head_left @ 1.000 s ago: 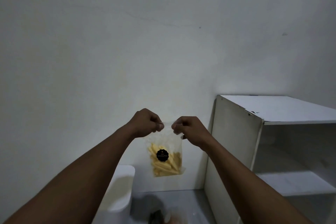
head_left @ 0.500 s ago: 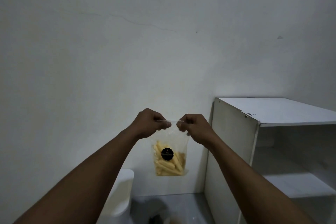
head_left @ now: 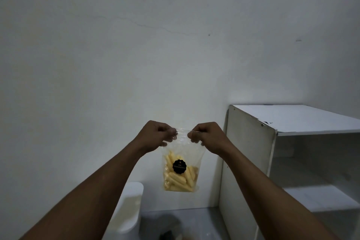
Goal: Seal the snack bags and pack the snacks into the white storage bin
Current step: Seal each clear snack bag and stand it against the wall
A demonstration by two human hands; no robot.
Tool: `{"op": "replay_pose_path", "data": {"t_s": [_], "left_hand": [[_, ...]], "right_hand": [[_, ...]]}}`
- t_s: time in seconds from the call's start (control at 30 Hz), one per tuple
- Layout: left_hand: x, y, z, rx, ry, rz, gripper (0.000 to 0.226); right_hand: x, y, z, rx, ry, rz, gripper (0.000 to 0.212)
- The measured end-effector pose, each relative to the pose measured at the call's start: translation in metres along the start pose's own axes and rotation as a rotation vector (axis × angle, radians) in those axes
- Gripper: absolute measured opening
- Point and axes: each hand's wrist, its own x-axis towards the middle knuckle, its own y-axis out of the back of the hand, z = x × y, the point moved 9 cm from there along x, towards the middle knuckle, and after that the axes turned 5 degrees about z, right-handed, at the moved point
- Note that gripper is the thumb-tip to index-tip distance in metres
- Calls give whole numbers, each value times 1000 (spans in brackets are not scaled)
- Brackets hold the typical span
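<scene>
A clear snack bag (head_left: pixel 181 169) with pale yellow sticks and a round black label hangs in the air in front of the wall. My left hand (head_left: pixel 155 134) pinches the bag's top edge at its left end. My right hand (head_left: pixel 209 135) pinches the same edge at its right end. A short stretch of the top strip shows between the two hands. A white storage bin (head_left: pixel 128 208) stands on the floor at the lower left, partly hidden by my left forearm.
A white open shelf unit (head_left: pixel 253 161) stands close on the right, against the wall. A dark object (head_left: pixel 170 235) lies on the grey floor at the bottom edge, below the bag. The bare white wall (head_left: pixel 155 54) fills the background.
Both hands have stayed pinched on the bag's top edge. The bag hangs a little straighter, and my view has tilted slightly upward.
</scene>
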Motion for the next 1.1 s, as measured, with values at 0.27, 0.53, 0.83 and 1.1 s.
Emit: {"op": "replay_pose_path", "data": {"t_s": [0.27,0.53,0.83,1.1], "left_hand": [[-2,0,-3,122,-89,62,12],[-5,5,-5,85,-64,104,10],[-6,2,-10,-11,-37,47,7],[-5,15,-9,176,-104,150,7]], "right_hand": [[0,-16,-12,-166,51,-57,15],[0,-19,-16,-190,60,-77,13],[2,-23,-20,-253,78,-81,13],[5,-35,-20,-258,95,-140,13]]}}
